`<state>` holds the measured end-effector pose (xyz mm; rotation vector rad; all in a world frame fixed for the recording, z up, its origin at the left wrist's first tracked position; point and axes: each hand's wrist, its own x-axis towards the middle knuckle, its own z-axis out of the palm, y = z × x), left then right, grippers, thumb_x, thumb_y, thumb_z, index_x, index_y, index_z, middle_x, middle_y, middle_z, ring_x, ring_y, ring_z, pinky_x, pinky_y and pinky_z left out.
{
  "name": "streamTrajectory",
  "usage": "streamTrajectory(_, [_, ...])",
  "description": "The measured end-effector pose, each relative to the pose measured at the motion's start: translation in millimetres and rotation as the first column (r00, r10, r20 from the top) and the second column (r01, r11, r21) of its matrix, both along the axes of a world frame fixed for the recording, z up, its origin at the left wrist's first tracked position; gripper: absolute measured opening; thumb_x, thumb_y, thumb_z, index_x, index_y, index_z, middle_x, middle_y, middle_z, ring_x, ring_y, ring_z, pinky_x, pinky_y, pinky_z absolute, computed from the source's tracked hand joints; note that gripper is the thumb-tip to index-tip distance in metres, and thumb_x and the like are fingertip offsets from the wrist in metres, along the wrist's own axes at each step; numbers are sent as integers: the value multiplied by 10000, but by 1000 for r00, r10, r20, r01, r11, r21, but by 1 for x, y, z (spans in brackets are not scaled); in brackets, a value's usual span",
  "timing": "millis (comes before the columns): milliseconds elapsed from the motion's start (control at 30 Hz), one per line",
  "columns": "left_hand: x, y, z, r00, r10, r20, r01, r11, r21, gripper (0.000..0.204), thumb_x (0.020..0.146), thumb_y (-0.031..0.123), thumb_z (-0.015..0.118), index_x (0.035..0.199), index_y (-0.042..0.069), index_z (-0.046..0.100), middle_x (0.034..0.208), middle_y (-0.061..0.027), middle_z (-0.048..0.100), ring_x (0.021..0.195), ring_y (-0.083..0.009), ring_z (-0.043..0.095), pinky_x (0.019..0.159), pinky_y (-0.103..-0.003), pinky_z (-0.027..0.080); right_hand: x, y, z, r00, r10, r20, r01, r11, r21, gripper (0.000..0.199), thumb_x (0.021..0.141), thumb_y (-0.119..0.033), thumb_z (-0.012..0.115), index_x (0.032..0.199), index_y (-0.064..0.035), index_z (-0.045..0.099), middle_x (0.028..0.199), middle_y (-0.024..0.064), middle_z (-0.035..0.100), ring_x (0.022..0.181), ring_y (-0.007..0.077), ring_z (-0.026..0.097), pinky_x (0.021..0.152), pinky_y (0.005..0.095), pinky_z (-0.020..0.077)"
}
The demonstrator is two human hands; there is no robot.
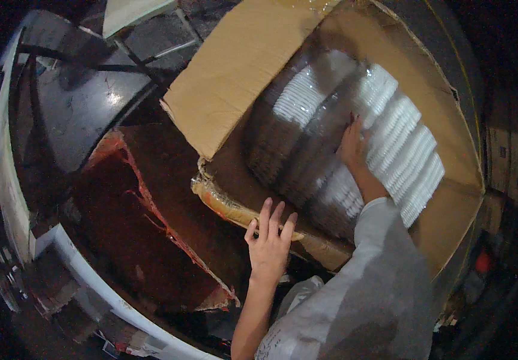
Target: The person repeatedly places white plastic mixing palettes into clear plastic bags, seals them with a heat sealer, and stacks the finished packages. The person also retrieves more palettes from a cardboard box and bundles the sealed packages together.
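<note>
Stacks of white ribbed pieces in clear plastic (412,159) lie inside the open brown cardboard box (241,66), the brightest near its right edge. Our right hand (352,141) reaches in among them, fingertips lost in shadow, so we cannot tell whether it grips anything. We lay our left hand (271,243) at the near edge, fingers loosely spread, beside a dark reddish-brown, ragged-edged container (178,237).

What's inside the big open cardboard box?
Rows of white, ridged, seemingly plastic-wrapped stacks, with the right hand among them. Whatever lies beneath these stacks is covered and cannot be seen.
</note>
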<state>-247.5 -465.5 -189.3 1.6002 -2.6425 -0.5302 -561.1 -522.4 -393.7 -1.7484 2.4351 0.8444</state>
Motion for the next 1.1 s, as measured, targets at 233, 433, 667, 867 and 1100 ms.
streamTrajectory(233, [7,7,4,999,17,-33,-16,999,27,333,769,140,544,1096,203,532,1308,9,439,1338,-176,240,1017,-393,164,-4,-7,1,952,-186,244,202,978,-45,857,578,-332,788,1245,21,382,1229,155,400,1157,283,414,888,533,382])
streamTrajectory(433, [8,10,6,998,39,-49,-38,999,31,320,764,138,558,1077,200,536,1299,3,442,1337,-181,239,1015,-412,192,-12,-21,14,975,-128,184,151,981,-120,1080,510,-347,832,1339,5,237,1357,169,271,1268,372,256,900,557,376])
streamTrajectory(667, [4,7,5,999,32,-4,-32,999,30,287,787,176,537,1068,225,565,1267,16,460,1310,-193,284,1005,-427,191,-35,-30,13,951,-115,287,152,982,-113,1227,470,-368,840,1398,-34,109,1426,188,150,1318,421,113,941,627,279])
streamTrajectory(867, [2,8,4,999,43,-18,-41,996,77,373,764,141,541,1127,228,522,1320,26,421,1337,-157,240,985,-419,158,-37,-19,-1,940,-252,229,228,966,126,1215,476,-466,807,1397,-40,140,1449,198,124,1336,370,121,972,646,216])
streamTrajectory(1100, [5,10,2,999,10,48,-13,998,55,365,777,162,527,1134,238,518,1312,39,433,1329,-142,256,984,-417,152,-51,-56,16,918,-195,344,134,972,194,1252,440,-514,808,1404,-51,157,1450,171,183,1332,334,181,1014,585,219])
